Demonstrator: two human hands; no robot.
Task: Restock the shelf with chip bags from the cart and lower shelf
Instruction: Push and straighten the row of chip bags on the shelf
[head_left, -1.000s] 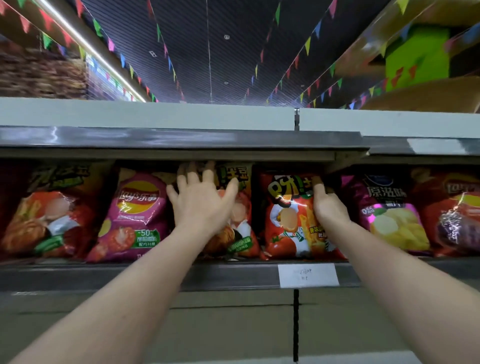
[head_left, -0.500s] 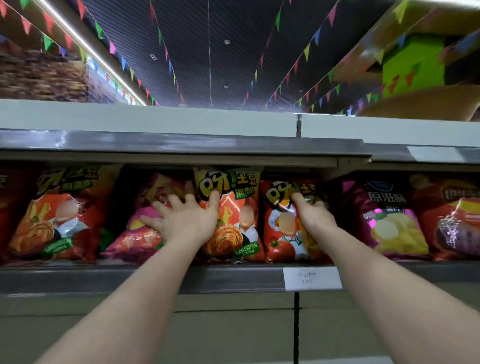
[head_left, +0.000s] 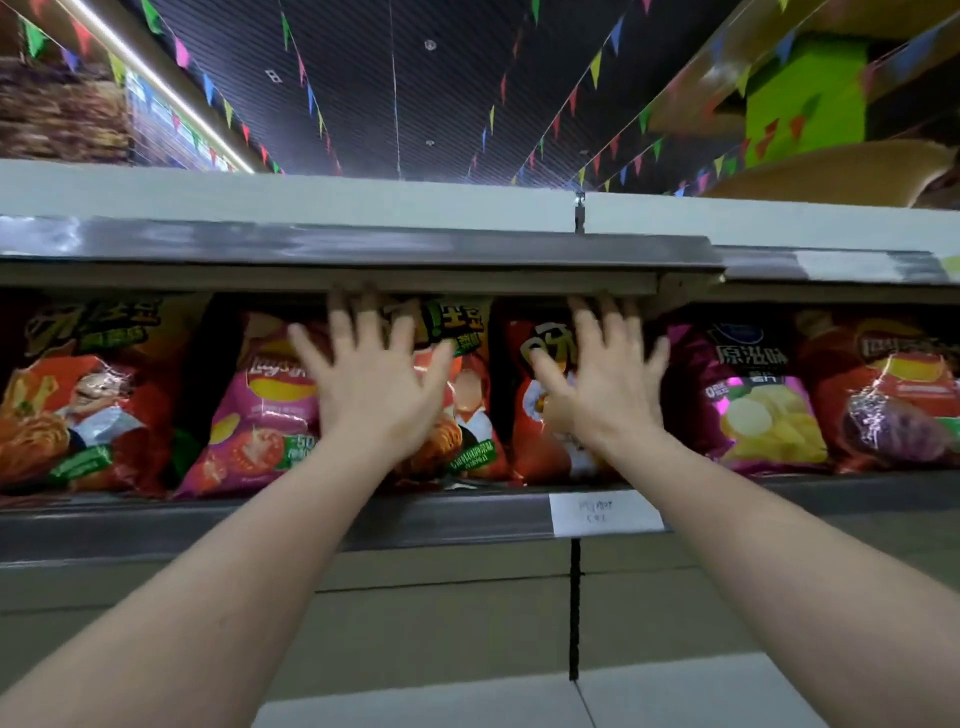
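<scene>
Head view: shelf holds one row of upright chip bags, packed side by side. My left hand is spread flat, fingers straight, against the orange bag, gripping nothing. My right hand is also splayed, flat on the red bag. Pink bag sits just left. Fingertips of both hands reach the upper shelf's lip; little headroom above bags.

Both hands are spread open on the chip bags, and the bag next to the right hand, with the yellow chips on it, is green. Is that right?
Not quite. The head view shows the bag with yellow chips is purple, not green. The rest holds: the left hand and right hand are both spread open against the chip bags.
</scene>
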